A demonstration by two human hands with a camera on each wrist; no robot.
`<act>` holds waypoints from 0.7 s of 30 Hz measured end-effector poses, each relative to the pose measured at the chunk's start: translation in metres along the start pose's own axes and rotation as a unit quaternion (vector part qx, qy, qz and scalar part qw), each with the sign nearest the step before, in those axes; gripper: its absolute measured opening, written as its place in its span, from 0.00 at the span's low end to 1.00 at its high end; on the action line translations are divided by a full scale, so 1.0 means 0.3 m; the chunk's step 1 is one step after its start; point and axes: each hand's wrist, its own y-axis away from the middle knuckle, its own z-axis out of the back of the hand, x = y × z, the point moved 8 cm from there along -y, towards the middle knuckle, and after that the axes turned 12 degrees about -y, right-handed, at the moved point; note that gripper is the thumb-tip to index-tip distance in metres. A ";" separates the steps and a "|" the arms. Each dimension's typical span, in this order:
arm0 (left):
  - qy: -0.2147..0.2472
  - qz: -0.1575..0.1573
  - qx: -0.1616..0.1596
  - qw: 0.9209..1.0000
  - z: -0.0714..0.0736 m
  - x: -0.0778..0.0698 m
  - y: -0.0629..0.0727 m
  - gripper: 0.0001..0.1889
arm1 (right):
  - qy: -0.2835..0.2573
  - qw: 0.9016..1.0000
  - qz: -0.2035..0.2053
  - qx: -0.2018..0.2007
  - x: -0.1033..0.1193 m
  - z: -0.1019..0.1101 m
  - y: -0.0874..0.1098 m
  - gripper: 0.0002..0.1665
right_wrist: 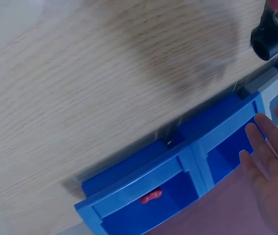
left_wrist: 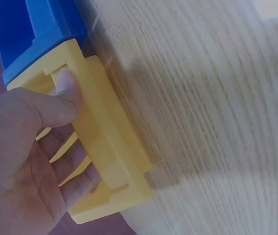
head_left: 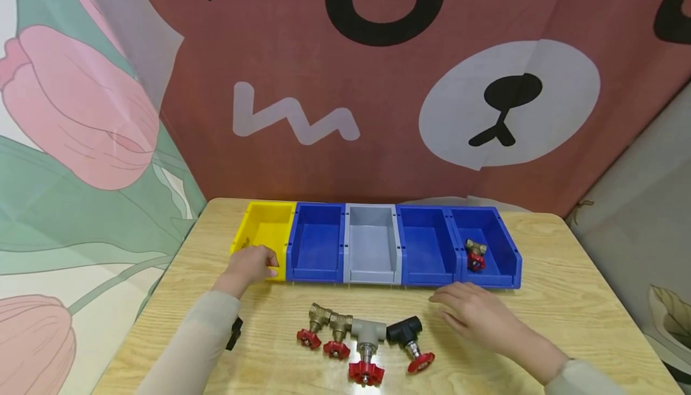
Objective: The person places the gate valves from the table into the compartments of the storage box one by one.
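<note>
Yellow bin [head_left: 275, 230] under L grip [head_left: 254, 265], apart & partly inside; R grip [head_left: 477, 316] apart, nr black valve [head_left: 405, 330]

Left hand [head_left: 252, 265] at yellow bin [head_left: 270, 230], right hand [head_left: 475, 311] near black valve [head_left: 405, 330]

The left hand's fingers reach over the yellow bin's near lip. Rightward adjoin a blue bin [head_left: 317, 233], grey bin [head_left: 372, 239], second blue bin [head_left: 426, 233] and rightmost blue bin [head_left: 479, 221], holding a brass-bodied valve [head_left: 476, 252]. Nearer lie, left to right, two more brass valves, the left one [head_left: 320, 316] and its neighbour [head_left: 339, 325], a bulkier grey valve [head_left: 369, 335] and the black valve, red handwheels pointing near. The right hand's fingers are extended.
</note>
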 end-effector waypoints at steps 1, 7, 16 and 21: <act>0.000 0.000 0.000 1.000 0.000 0.000 0.000 0.04 | -0.004 1.000 -0.005 0.002 0.004 -0.004 -0.002 0.13; -0.002 0.001 -0.001 1.000 -0.003 0.003 -0.003 0.05 | -0.018 1.000 -0.013 0.014 0.042 -0.022 -0.015 0.19; -0.008 0.000 -0.003 1.000 0.003 0.002 0.001 0.05 | -0.042 0.996 -0.035 0.077 0.092 -0.071 -0.017 0.23; -0.008 0.002 0.001 1.000 0.007 -0.001 0.003 0.05 | -0.041 0.992 -0.039 0.109 0.102 -0.101 -0.006 0.28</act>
